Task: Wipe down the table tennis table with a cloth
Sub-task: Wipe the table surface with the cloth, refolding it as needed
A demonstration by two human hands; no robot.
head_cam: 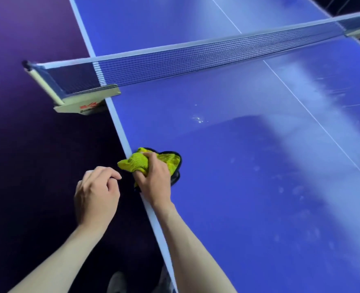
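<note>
Your right hand (153, 176) sits just below the middle of the frame, its fingers curled around a bunched yellow-green cloth (140, 162) with a dark edge. The cloth lies on the blue table tennis table (238, 187), right at its white side line (120, 127), and part of it pokes out past the edge toward the left. Your left hand (96, 193) hovers off the table, just left of the cloth and not touching it; its fingers are loosely curled and it holds nothing. The net (175, 62) stretches across the upper part of the frame, clamped at a pale net post bracket (84, 102) at left centre. Pale smears and small white specks (198, 119) mark the tabletop to the right of the cloth. Dark floor (37, 144) fills the left side.
</note>
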